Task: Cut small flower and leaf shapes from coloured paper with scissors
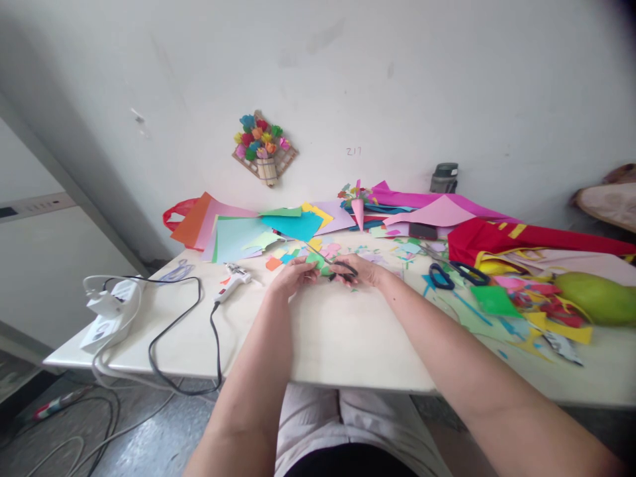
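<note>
My left hand is closed on a small piece of green paper above the table. Fingers of my right hand are wrapped round the dark handles of a pair of scissors. The blades point up and left, over the green paper, with the two hands close together. Whether the blades are apart or closed is too blurred to tell. Small coloured paper scraps lie just behind both hands.
A hot glue gun with a black cord lies left, near a white power strip. Coloured paper sheets line the back. Larger scissors, a red cloth-like sheet and a green fruit are right. A paper bouquet stands behind.
</note>
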Available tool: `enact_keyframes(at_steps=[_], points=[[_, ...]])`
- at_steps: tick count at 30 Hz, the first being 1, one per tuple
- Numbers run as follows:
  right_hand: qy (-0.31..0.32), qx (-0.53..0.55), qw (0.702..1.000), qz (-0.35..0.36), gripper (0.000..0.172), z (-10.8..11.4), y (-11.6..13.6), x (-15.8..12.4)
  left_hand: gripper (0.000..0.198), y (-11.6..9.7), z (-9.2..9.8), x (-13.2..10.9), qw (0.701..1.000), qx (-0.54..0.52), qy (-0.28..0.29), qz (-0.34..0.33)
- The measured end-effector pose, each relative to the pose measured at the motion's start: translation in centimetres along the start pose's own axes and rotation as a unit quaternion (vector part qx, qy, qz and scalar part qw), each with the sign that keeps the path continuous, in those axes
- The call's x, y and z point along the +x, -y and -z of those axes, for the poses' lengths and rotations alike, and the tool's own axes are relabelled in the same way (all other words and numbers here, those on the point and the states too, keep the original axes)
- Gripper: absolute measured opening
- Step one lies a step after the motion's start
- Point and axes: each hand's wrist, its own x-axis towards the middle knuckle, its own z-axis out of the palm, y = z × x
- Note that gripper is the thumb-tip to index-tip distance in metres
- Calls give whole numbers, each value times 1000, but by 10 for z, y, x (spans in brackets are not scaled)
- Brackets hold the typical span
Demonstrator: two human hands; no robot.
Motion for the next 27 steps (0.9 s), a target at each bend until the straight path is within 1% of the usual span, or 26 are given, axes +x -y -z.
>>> enact_keyframes(at_steps=[5,10,12,15,19,24,27], points=[[17,-9,1000,-4,28,1,1,-2,22,3,5,3,1000,-8,27,0],[24,-6,1000,-11,28,1,-1,-2,23,2,2,1,999,-12,35,10],[20,-1,1000,-22,27,0,-1,-1,24,1,1,1,1000,-21,20,6],[1,0,999,-42,26,-2,0,0,24,2,1,3,999,-34,-21,-7],[-27,5,999,-36,27,-5,-3,5,26,6,2,8,995,-54,-77,-29],[-38,18,999,-30,29,-7,-9,9,23,8,2,12,990,-95,-90,-50],[-39,23,998,-32,29,-8,-10,9,25,8,3,12,987,-102,-110,-59]])
